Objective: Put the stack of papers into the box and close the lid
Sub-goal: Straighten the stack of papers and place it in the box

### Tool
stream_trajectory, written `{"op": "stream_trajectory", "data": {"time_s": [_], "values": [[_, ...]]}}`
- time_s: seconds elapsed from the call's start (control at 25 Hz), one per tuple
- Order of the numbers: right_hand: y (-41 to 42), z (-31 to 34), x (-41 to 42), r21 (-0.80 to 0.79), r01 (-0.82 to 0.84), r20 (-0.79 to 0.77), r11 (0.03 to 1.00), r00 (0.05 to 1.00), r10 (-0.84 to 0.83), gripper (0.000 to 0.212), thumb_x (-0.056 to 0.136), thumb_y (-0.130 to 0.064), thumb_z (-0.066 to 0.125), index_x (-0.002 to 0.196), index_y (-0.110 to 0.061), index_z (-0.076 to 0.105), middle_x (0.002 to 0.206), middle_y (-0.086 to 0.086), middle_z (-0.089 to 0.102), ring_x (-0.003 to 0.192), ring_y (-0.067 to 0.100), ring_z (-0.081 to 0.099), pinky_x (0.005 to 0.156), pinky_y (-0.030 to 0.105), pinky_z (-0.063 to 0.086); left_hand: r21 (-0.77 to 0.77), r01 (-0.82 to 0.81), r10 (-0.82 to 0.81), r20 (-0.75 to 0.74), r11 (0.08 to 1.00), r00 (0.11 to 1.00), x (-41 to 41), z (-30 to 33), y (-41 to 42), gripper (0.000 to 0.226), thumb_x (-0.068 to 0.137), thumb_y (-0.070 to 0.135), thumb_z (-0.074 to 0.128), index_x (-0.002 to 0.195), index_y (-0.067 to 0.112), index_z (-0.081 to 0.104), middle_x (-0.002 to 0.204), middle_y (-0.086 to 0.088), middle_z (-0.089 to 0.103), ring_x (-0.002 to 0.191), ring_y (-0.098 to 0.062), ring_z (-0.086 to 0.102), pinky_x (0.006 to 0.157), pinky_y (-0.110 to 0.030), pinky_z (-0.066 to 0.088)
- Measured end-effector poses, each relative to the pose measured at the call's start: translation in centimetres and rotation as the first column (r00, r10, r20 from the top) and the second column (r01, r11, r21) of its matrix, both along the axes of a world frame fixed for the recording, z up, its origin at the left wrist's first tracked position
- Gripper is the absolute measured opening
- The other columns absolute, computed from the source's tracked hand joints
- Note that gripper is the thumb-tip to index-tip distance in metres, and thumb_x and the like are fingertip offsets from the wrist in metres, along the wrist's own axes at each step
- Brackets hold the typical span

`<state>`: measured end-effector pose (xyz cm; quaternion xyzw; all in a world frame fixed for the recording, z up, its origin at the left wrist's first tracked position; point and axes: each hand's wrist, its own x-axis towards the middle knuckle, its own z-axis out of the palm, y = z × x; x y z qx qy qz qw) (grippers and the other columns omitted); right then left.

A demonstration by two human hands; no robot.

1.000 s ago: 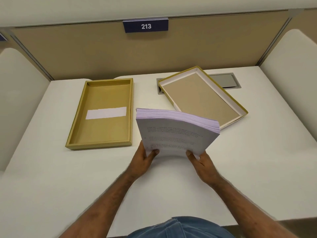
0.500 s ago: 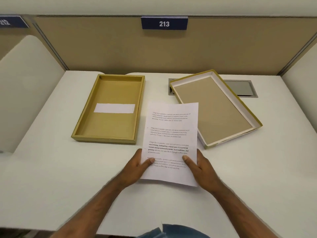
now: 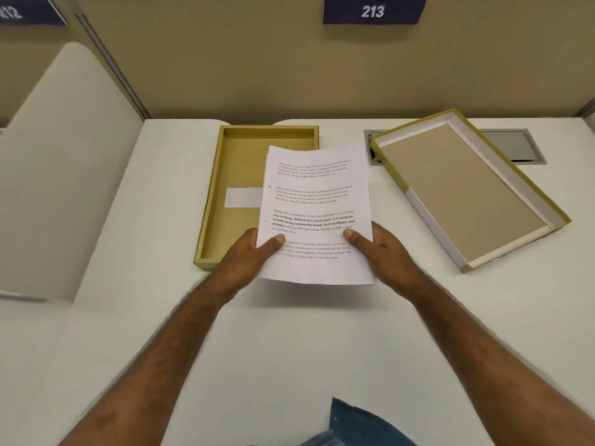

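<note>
A stack of printed papers is held above a white desk by two bare hands, printed side up, with several paragraphs of text legible in part. The left hand is clamped on the stack's near left corner, thumb pressed on the top sheet and the remaining fingers hidden beneath; the right hand grips the near right corner in the same manner. The stack is carried partly over the right half of an open mustard-yellow cardboard box, which lies at 11 o'clock from the hands with its long side running away from the viewer. A white label is seen on the box floor, its right end covered by the sheets. Whether the stack touches the box rim cannot be told. The box's lid is laid upside down at 2 o'clock, turned at an angle, its pale brown inner face and white walls exposed; its far corner is rested over a grey cable hatch set into the desk. At 12 o'clock, a blue number plate reading 213 is fixed on the tan partition, and a plate ending in 12 is partly seen at 10 o'clock.
</note>
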<state>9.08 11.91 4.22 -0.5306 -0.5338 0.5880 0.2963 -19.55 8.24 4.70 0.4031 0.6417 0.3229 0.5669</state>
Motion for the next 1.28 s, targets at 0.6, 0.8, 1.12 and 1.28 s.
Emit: {"op": "stream_trajectory", "data": {"time_s": [0.6,0.8,1.12,1.28], "values": [[10.4,-1.6,-12.5,-0.08,-0.115,0.29,0.99,0.948,0.134,0.051,0.107,-0.044,0.061,0.151,-0.018,0.056,0.145,0.005,0.07,0.121,0.026,0.073,0.104,0.049,0.061,0.003,-0.031,0.031,-0.274,1.0,0.961,-8.8,-3.9,8.7,0.047,0.105,0.038,0.063,0.143,0.01,0.062,0.133,-0.001,0.071,0.098,-0.013,0.068,0.07,-0.02,0.049],[11.1,-2.1,-13.3,-0.101,-0.132,0.473,0.986,0.866,0.165,0.059,0.107,-0.047,0.06,0.154,-0.013,0.052,0.149,0.007,0.067,0.124,0.03,0.07,0.103,0.047,0.061,-0.024,0.016,-0.025,-0.438,1.0,0.899,-8.8,-5.2,8.2,0.056,0.1,0.04,0.07,0.142,0.008,0.054,0.141,-0.008,0.066,0.106,-0.015,0.056,0.081,-0.028,0.047],[11.5,-0.8,-12.0,-0.155,-0.131,0.596,0.979,0.778,0.198,0.063,0.092,-0.044,0.082,0.142,-0.011,0.06,0.131,0.003,0.069,0.098,0.016,0.066,0.07,0.023,0.053,-0.052,0.119,-0.127,-0.591,0.992,0.797,-8.5,-5.1,7.5,0.102,0.074,0.046,0.094,0.154,0.014,0.039,0.145,-0.009,0.06,0.122,-0.023,0.061,0.081,-0.03,0.051],[10.4,-0.8,-11.7,-0.156,-0.176,0.709,0.972,0.665,0.234,0.061,0.083,-0.046,0.09,0.127,-0.02,0.058,0.133,0.003,0.067,0.097,0.014,0.06,0.066,0.02,0.046,-0.14,0.239,-0.268,-0.686,0.961,0.676,-8.0,-5.1,6.5,0.152,0.064,0.039,0.101,0.169,0.022,-0.008,0.148,-0.013,0.045,0.134,-0.03,0.053,0.094,-0.035,0.052]]}}
